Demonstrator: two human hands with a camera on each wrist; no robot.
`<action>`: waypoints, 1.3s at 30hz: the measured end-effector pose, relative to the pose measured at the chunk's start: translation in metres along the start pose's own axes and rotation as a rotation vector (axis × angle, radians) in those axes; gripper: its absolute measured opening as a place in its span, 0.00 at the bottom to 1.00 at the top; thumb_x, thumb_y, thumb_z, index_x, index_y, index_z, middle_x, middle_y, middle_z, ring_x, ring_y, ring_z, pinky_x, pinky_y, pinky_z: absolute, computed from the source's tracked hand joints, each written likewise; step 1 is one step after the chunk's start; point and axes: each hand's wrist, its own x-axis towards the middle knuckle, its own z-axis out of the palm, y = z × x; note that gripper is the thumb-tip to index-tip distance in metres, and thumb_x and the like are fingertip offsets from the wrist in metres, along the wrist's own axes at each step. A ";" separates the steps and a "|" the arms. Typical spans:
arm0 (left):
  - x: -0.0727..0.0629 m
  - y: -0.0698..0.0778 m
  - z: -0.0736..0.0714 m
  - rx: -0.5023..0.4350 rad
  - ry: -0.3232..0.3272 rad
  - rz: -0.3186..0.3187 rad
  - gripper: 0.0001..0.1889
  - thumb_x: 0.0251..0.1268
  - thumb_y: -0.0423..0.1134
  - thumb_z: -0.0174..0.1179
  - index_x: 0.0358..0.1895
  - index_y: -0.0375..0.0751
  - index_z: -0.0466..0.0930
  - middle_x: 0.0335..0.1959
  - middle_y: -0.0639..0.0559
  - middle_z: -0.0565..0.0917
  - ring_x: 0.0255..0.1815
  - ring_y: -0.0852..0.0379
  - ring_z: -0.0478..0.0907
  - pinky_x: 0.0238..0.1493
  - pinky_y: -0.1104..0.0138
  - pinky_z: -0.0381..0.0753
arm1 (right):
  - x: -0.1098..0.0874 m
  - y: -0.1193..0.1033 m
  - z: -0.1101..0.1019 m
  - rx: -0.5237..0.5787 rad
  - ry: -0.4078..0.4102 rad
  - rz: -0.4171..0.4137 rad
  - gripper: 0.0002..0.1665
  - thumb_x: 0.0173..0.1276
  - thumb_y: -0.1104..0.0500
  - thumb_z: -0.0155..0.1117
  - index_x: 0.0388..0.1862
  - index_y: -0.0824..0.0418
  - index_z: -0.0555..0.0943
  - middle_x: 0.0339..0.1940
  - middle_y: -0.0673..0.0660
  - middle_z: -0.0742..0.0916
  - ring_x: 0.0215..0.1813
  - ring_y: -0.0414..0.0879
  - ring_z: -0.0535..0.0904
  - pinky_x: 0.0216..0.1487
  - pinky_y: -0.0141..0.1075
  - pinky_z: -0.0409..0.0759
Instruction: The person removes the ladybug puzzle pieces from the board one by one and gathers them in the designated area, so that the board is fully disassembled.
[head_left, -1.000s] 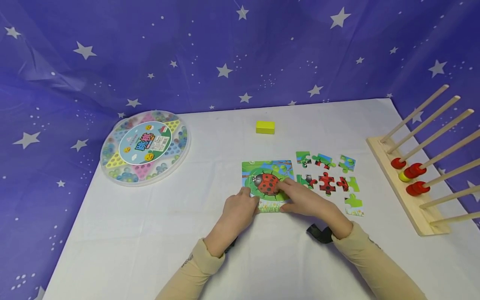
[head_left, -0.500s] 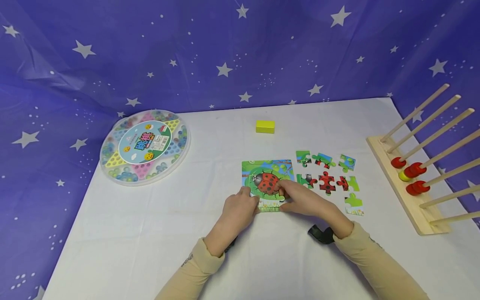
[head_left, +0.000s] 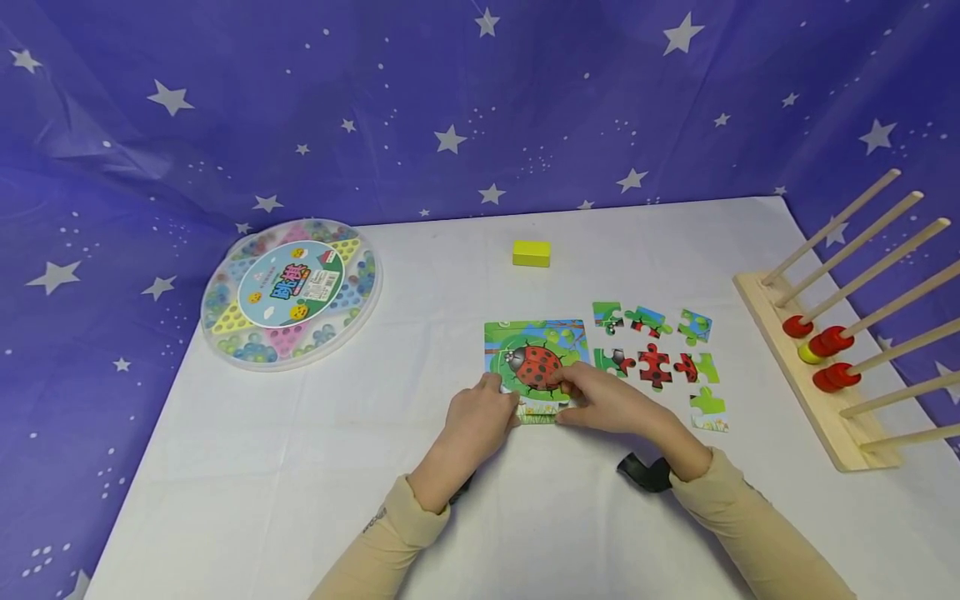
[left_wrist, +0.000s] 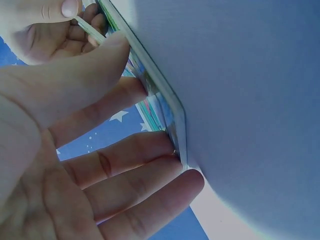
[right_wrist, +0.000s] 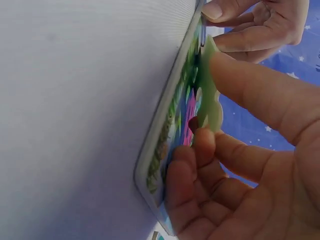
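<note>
On the table lies a ladybug puzzle board (head_left: 534, 332). My left hand (head_left: 480, 417) holds its near left corner, thumb at the near edge and fingers at the left side. My right hand (head_left: 611, 400) pinches a green-and-white puzzle piece (right_wrist: 212, 90) between thumb and fingers. That piece stands tilted up over the board's near part, showing its pale edge; in the right wrist view its far end reaches my left fingers. Several loose pieces lie right of the board, among them a red spotted piece (head_left: 654, 368) and a green corner piece (head_left: 708, 408).
A round Chinese checkers box (head_left: 292, 287) stands at the left. Near the back lies a yellow block (head_left: 531, 253). At the right is a wooden peg stand (head_left: 817, 375) with red and yellow beads on some of its rods. A starry purple cloth (head_left: 450, 100) hangs behind.
The right hand's fingers have curled in and shifted slightly left, and the green-and-white piece has tilted up off the board. The left hand keeps its place at the corner.
</note>
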 end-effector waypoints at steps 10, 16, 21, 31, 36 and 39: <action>0.000 0.000 -0.001 -0.035 0.025 -0.002 0.15 0.52 0.50 0.64 0.40 0.47 0.83 0.33 0.48 0.76 0.37 0.53 0.77 0.26 0.63 0.77 | -0.001 -0.001 -0.001 0.028 0.010 0.035 0.24 0.51 0.61 0.67 0.48 0.64 0.75 0.28 0.52 0.75 0.27 0.42 0.68 0.29 0.34 0.69; 0.000 0.000 0.000 -0.040 0.034 0.004 0.14 0.51 0.50 0.64 0.37 0.46 0.83 0.30 0.48 0.75 0.35 0.53 0.76 0.23 0.63 0.76 | -0.012 0.006 -0.009 0.073 0.037 0.066 0.25 0.53 0.59 0.67 0.52 0.60 0.73 0.33 0.50 0.76 0.33 0.43 0.70 0.32 0.35 0.71; 0.000 -0.001 0.001 -0.047 0.036 0.008 0.14 0.52 0.50 0.64 0.37 0.46 0.82 0.29 0.48 0.74 0.34 0.54 0.76 0.22 0.63 0.76 | -0.032 0.020 -0.024 0.087 0.062 0.051 0.26 0.55 0.59 0.67 0.53 0.59 0.73 0.41 0.49 0.78 0.39 0.44 0.72 0.39 0.37 0.73; -0.001 -0.001 0.001 -0.051 0.051 -0.001 0.14 0.50 0.50 0.65 0.36 0.45 0.82 0.28 0.48 0.73 0.32 0.53 0.76 0.21 0.63 0.75 | -0.085 0.047 -0.050 0.047 0.135 0.150 0.26 0.54 0.58 0.69 0.53 0.61 0.75 0.32 0.51 0.75 0.35 0.44 0.69 0.34 0.33 0.69; -0.001 -0.001 0.002 -0.055 0.049 -0.004 0.14 0.50 0.50 0.65 0.36 0.45 0.82 0.28 0.48 0.73 0.32 0.53 0.76 0.22 0.62 0.75 | -0.103 0.058 -0.055 0.022 0.109 0.227 0.26 0.53 0.57 0.70 0.52 0.60 0.75 0.27 0.52 0.72 0.30 0.43 0.66 0.26 0.32 0.64; -0.001 -0.002 0.003 -0.055 0.053 -0.001 0.14 0.50 0.50 0.65 0.36 0.45 0.82 0.28 0.48 0.73 0.31 0.54 0.76 0.21 0.63 0.75 | -0.109 0.061 -0.055 -0.003 0.119 0.222 0.27 0.52 0.57 0.71 0.51 0.60 0.76 0.33 0.52 0.75 0.32 0.42 0.66 0.29 0.32 0.65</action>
